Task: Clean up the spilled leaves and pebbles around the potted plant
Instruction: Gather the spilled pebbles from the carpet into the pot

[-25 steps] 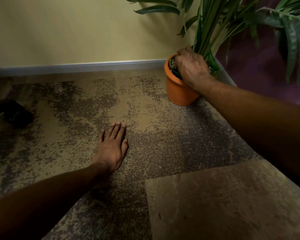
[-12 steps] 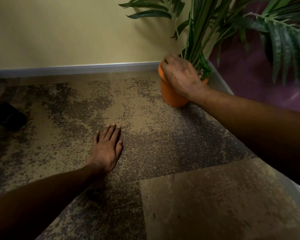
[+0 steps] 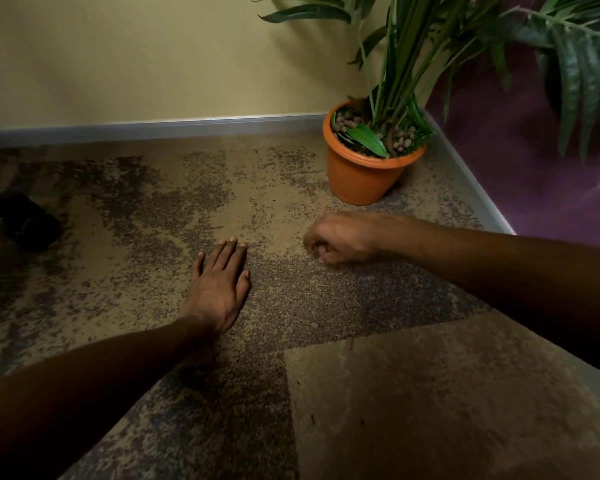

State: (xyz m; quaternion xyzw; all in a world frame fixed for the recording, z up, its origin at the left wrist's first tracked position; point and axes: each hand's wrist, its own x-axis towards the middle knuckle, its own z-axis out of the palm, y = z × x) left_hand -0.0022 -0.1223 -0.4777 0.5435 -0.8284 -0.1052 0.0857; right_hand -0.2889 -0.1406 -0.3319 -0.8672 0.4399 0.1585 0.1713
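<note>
An orange plant pot [image 3: 361, 181] stands in the corner, with brown pebbles [image 3: 347, 121] and a loose green leaf [image 3: 366, 140] lying on its soil among tall green stems. My left hand [image 3: 219, 285] lies flat on the speckled carpet, fingers straight and together. My right hand [image 3: 340, 240] hovers low over the carpet in front of the pot, blurred, with its fingers curled under; I see nothing in it. One small pebble-like speck [image 3: 314, 324] lies on the carpet below my right hand.
A grey skirting [image 3: 187, 126] runs along the yellow wall and along the purple wall [image 3: 534, 168] on the right. Palm fronds [image 3: 575, 64] hang over the right side. A dark object [image 3: 18, 220] lies on the carpet at the far left.
My right hand has left the pot and come back down towards me, low over the carpet. The pot's pebbles and leaf now show. My left hand has stayed flat.
</note>
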